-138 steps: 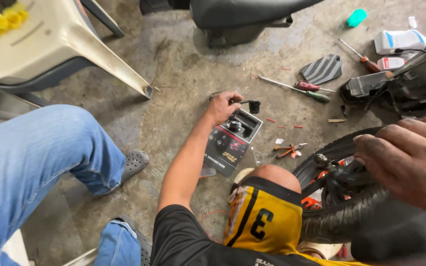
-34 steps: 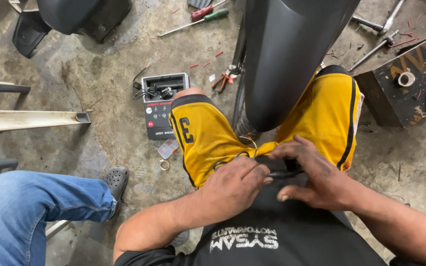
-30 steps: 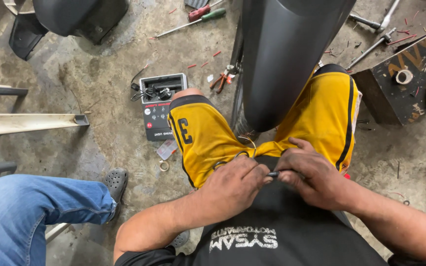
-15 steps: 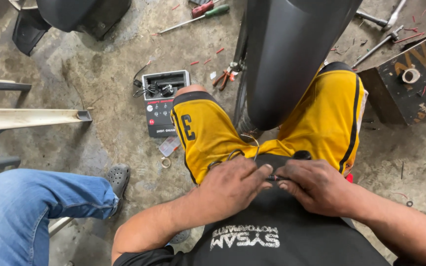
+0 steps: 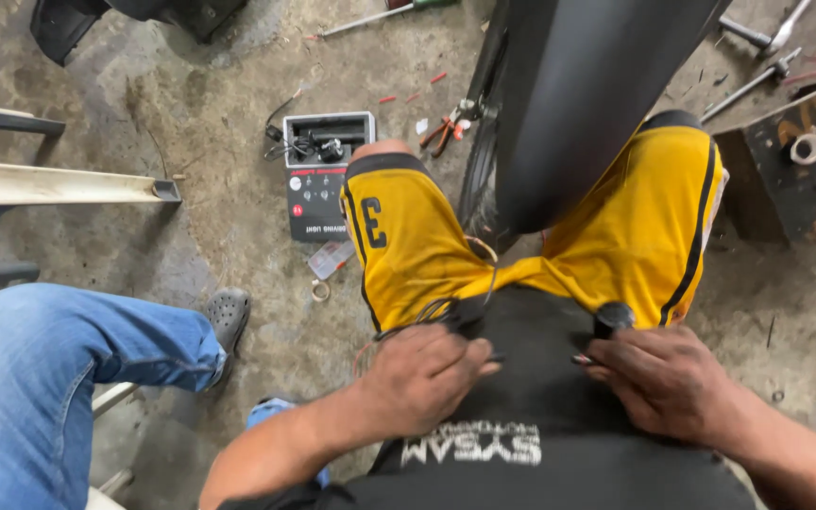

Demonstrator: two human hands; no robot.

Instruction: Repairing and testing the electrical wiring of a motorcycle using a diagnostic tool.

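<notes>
I sit astride a black mudguard (image 5: 597,104) in yellow shorts (image 5: 427,255) and a black shirt. My left hand (image 5: 422,378) rests on my lap with its fingers curled around a bundle of thin black wires (image 5: 427,310) that loops up over my left thigh. My right hand (image 5: 668,382) lies beside it on the right. It pinches a small black round part (image 5: 613,319), and a thin wire end (image 5: 583,359) pokes out toward the left hand. A short gap separates the two hands.
An open black box with a wired lamp set (image 5: 321,175) lies on the concrete by my left knee. Red pliers (image 5: 441,132), a screwdriver (image 5: 370,19) and wrenches (image 5: 767,47) lie further out. Another person's jeans leg (image 5: 59,378) and grey shoe (image 5: 229,316) are at the left, near a chair leg (image 5: 59,184).
My hands, pressed together at my waist a moment ago, have drawn apart. The left now keeps the wires and the right the small black part.
</notes>
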